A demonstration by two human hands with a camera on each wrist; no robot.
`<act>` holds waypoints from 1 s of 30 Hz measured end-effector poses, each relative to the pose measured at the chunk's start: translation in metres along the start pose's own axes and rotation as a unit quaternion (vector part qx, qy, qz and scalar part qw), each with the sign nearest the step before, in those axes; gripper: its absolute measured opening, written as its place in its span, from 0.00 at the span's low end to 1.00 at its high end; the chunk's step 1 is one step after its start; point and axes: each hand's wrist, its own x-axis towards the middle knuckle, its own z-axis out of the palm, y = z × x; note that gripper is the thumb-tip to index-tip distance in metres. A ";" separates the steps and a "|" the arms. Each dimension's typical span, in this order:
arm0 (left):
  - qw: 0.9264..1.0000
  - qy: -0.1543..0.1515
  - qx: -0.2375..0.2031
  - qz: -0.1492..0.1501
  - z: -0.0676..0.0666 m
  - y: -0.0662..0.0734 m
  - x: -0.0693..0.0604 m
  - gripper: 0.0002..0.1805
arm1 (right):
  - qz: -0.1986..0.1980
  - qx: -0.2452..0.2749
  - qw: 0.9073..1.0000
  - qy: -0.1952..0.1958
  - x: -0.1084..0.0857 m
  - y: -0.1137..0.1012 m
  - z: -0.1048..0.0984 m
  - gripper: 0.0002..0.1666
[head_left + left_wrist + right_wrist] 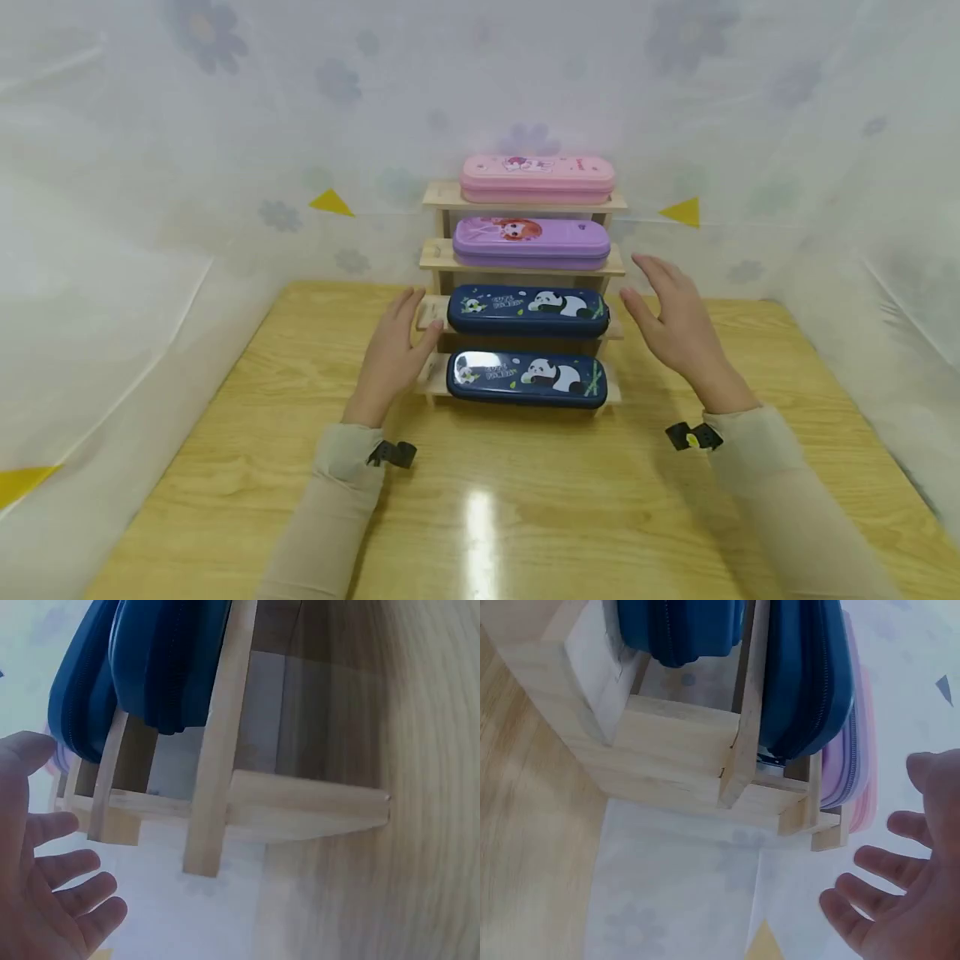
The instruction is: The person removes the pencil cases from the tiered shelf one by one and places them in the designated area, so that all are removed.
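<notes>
Left hand (387, 360) and right hand (678, 335), both spread, flank the wooden rack (435, 253) of four zipped cases (528, 246) at eight and three o'clock.

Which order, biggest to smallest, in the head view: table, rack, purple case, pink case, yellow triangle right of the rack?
1. Table
2. Rack, partly hidden by the cases
3. Purple case and pink case: too alike to rank
4. Yellow triangle
</notes>
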 end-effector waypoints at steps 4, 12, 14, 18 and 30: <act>0.999 0.010 -0.049 -0.017 0.005 -0.002 -0.001 0.36 | -0.010 0.021 0.999 0.029 0.008 0.003 0.001 0.33; 0.983 0.052 -0.171 -0.038 0.016 -0.005 0.006 0.34 | -0.036 0.034 0.997 0.057 0.036 0.008 -0.001 0.32; 0.978 0.058 -0.197 -0.041 0.019 -0.005 0.008 0.33 | -0.034 0.037 0.997 0.056 0.043 0.009 -0.002 0.32; 0.965 0.071 -0.245 -0.063 0.023 -0.004 0.010 0.31 | -0.027 0.056 0.997 0.047 0.057 0.008 -0.004 0.33; 0.939 0.097 -0.313 -0.101 0.033 -0.002 0.008 0.30 | -0.018 0.077 0.996 0.038 0.097 -0.004 -0.008 0.34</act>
